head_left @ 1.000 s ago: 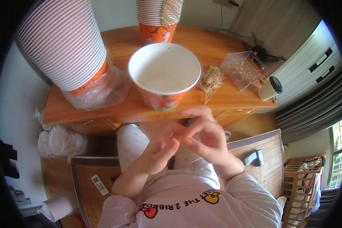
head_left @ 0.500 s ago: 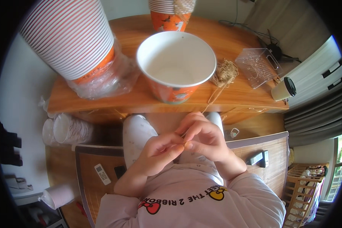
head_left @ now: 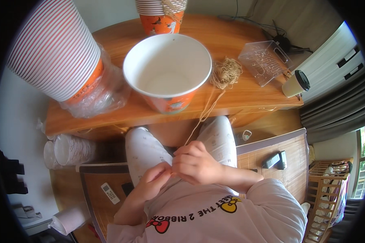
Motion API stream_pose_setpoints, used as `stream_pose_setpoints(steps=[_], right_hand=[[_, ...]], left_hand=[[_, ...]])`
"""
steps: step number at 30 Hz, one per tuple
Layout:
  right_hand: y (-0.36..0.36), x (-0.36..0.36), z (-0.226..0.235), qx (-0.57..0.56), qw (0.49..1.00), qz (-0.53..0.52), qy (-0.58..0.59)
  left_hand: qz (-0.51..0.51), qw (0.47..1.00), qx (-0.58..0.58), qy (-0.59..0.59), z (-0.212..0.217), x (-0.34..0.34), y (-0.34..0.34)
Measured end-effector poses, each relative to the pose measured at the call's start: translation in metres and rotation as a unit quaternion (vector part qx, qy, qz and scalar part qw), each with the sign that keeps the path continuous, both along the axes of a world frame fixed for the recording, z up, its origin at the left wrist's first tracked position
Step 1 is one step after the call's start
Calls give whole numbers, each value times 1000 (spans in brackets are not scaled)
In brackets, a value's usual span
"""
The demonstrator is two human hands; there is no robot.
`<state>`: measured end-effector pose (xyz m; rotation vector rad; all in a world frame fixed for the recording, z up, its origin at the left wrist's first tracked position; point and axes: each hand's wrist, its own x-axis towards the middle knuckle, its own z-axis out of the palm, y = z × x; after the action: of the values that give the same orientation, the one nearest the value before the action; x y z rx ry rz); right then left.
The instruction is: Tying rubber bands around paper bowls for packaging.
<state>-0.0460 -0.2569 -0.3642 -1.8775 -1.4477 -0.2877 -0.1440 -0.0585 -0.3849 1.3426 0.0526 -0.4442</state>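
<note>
Both hands, left and right, pinched thin tan twine closed in the lap, seemingly knotting; it ran up to a loose bundle beside the white paper bucket on the wooden desk.

Bucket — white inside, orange outside (printed figures); twine tan.

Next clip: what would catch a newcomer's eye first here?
The big white-lined paper bucket at the middle of the wooden table, with a tall striped stack of buckets to its left. Below, the left hand and right hand pinch tan twine running up to a tangle beside the bucket.
</note>
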Motion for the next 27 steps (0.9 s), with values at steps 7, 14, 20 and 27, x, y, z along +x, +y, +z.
stream_pose_setpoints(steps=[7, 14, 20, 27], right_hand=[[9, -17, -35, -37, 997, 56, -28], [5, -19, -53, -40, 998, 54, 16], [-4, -14, -47, -32, 998, 25, 42], [-9, 3, -32, -15, 997, 9, 75]], left_hand=[[20, 982, -81, 169, -21, -26, 4], [6, 976, -93, 198, -31, -22, 2], [-20, 980, -91, 178, -33, -9, -3], [-22, 999, -24, 18, -19, 14, -12]])
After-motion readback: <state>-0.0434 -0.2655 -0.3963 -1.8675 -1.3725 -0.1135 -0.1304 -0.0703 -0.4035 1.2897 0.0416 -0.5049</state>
